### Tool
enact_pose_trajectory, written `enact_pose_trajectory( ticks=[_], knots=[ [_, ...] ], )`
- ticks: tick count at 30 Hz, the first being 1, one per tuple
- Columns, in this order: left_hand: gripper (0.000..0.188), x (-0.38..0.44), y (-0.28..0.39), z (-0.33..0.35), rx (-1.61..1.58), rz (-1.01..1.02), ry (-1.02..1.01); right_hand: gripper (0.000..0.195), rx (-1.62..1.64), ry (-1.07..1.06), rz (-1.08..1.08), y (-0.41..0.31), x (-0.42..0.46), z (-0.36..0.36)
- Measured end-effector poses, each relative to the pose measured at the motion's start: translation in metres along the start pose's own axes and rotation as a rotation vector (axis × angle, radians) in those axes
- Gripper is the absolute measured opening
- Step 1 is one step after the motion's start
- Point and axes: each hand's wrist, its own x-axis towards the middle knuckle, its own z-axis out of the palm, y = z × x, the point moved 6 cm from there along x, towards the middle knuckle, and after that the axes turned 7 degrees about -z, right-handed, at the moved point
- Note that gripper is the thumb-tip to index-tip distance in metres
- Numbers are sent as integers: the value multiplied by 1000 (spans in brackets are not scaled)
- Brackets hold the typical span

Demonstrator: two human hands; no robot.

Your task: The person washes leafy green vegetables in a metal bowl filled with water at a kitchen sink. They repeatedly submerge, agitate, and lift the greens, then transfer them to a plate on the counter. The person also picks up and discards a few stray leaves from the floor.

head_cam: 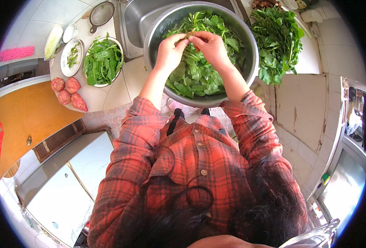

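Note:
A large metal basin (251, 62) holds leafy greens (198, 77) lying in water. Over its middle, my left hand (172, 51) and my right hand (210, 48) meet at the fingertips, pinching a green stem (190, 32) between them. Left of the basin, a white bowl (121, 46) is heaped with picked leafy greens (103, 62). An oval white plate (65, 57) beside it bears several short cut stems (73, 55). To the right of the basin, a big bunch of leafy greens (276, 43) lies on the counter and hangs over its edge.
The basin stands partly over a steel sink (136, 24). A handled strainer (101, 13), a small white bowl (70, 33), a napa cabbage (53, 42) and several red-skinned tubers (72, 85) lie on the left counter. Behind the right-hand greens is a brown root (266, 4).

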Motion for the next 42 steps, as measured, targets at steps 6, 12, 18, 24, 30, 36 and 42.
enact_pose_trajectory(
  ticks=[6,12,18,24,30,36,42],
  knots=[
    [23,-6,11,3,65,16,-30,24,81,106,7,5,-10,0],
    [20,-10,15,7,127,89,-48,21,-122,51,15,-12,-12,-10],
    [15,-17,23,15,245,168,-90,14,-634,48,-557,-51,-18,3],
    [16,-12,10,16,255,184,-111,11,-799,28,-670,-61,-31,28],
    [19,-10,26,30,131,135,-249,17,443,574,154,24,-38,-23],
    [21,-2,10,17,-4,-42,-293,13,361,854,203,51,-42,-71],
    [56,22,-6,2,364,209,30,20,1036,323,109,9,-46,-38]
  ],
)
